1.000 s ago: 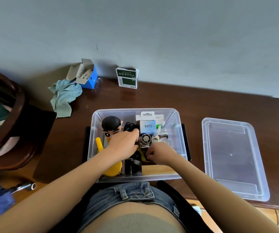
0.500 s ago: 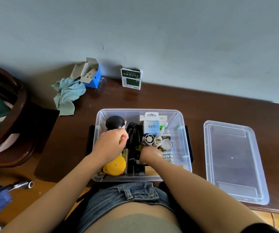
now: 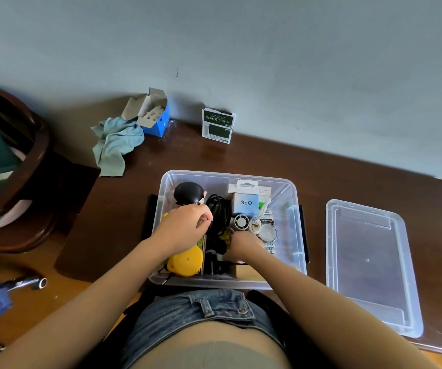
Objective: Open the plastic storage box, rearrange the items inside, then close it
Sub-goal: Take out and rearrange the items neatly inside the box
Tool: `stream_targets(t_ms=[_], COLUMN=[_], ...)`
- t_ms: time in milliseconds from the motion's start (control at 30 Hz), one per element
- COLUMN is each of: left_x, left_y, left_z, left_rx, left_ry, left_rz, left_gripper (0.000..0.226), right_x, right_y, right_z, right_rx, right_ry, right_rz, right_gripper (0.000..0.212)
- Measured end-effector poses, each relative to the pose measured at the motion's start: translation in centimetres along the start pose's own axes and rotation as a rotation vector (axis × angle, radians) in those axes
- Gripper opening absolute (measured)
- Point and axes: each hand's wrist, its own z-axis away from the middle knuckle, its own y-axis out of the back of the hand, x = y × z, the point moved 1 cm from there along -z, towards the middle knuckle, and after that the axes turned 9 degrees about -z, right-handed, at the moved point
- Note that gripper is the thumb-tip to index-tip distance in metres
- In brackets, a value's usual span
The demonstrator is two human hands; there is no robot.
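- The clear box [image 3: 293,227] sits open at the desk's [image 3: 347,179] near edge, at 6 o'clock, packed with small items.
- Its lid [image 3: 371,265] lies flat on the desk at 3 o'clock of the box, just beside it.
- The left hand [image 3: 185,227] is inside the box, fingers curled and pinched together just below a black-haired figure [image 3: 187,193]; what it holds I cannot tell.
- The right hand [image 3: 243,245] is clenched low in the box beside the black cable [image 3: 218,211]; its grasp is hidden.
- A yellow toy [image 3: 186,261] lies at 6 o'clock of the left hand.
- A white Q88 carton [image 3: 246,203] stands at 12 o'clock of the right hand.
- A cloth [image 3: 116,145], a blue carton [image 3: 153,115] and a green pack [image 3: 217,125] lie by the wall, at 11 to 12 o'clock.
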Motion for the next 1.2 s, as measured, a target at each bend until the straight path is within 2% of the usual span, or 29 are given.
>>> stream_targets(t_ms=[233,400,467,633,800,900,1000,1033,1133,1200], left_x=[0.3,0.1,0.0,-0.4,-0.7,-0.1,1.7,2.2,3.1,3.2], left_y=[-0.3,-0.4,-0.4,0.0,0.3,0.6,0.5,0.4,0.5,0.9], left_z=[0.0,0.1,0.0,-0.1,-0.4,-0.5,-0.3,-0.3,-0.5,-0.5], left_rx=[-0.046,-0.062,-0.073,-0.07,-0.105,-0.167,-0.294,-0.305,-0.241,-0.174], left_ry=[-0.018,-0.019,-0.013,0.015,0.036,-0.034,-0.103,-0.116,-0.161,-0.143], left_rz=[-0.003,0.011,0.024,0.044,0.132,0.184,0.293,0.314,0.345,0.337], left_gripper=[0.015,0.016,0.016,0.018,0.02,0.019,0.03,0.032,0.024,0.031], right_x=[-0.1,0.3,0.3,0.2,0.3,1.1,1.6,1.7,2.1,2.9], right_y=[-0.4,-0.4,-0.2,1.3,5.0,7.0,8.3,8.5,8.6,8.8], right_z=[-0.7,-0.7,-0.6,1.2,6.0,8.6,10.0,10.1,10.0,9.6], right_rx=[-0.13,-0.138,-0.156,-0.158,-0.092,-0.053,-0.178,-0.201,-0.198,-0.175], right_ry=[-0.057,-0.076,-0.034,0.145,0.221,0.267,0.296,0.314,0.367,0.356], right_rz=[-0.036,-0.12,-0.057,0.105,0.171,-0.052,-0.508,-0.59,-0.665,-0.684], right_gripper=[0.036,0.031,0.021,0.028,0.028,0.038,0.034,0.032,0.029,0.031])
